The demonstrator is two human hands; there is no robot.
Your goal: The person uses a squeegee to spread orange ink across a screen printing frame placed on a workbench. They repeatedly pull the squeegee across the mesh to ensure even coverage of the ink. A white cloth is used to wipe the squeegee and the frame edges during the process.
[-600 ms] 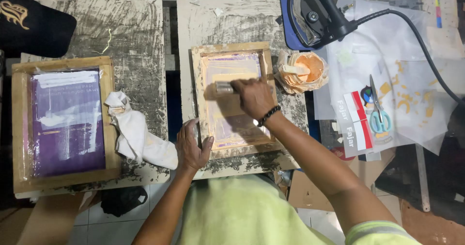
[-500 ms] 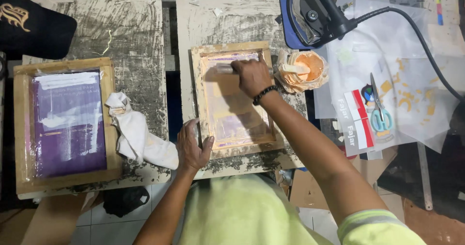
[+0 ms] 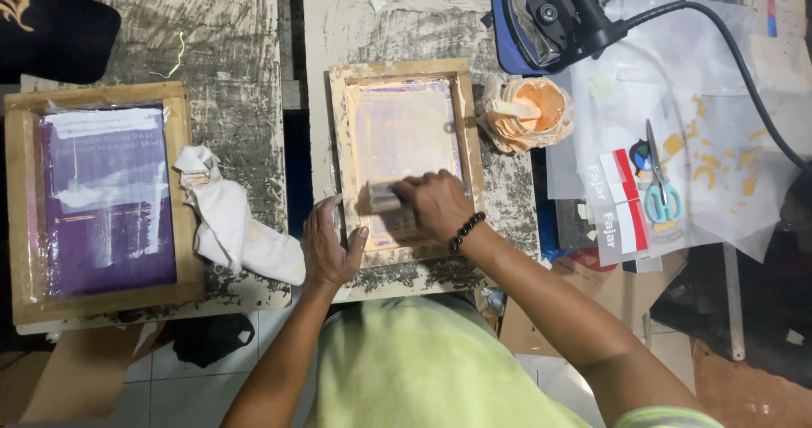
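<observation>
At the frame's centre, the right hand (image 3: 436,204) grips a small grey squeegee (image 3: 385,195) on the wooden-framed printing screen (image 3: 404,153). The left hand (image 3: 328,246), fingers spread, pins its lower-left corner; slackening there could shift the frame and smear the print.

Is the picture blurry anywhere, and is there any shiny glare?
Head view: mostly sharp and evenly lit, with only soft shadows. The right hand and the squeegee it grips on the wooden screen frame look slightly smeared. The left hand pressing the frame's edge is clear. Faint sheen shows on the plastic sheets at the right; no harsh glare. The edges bend slightly from the wide lens.
</observation>
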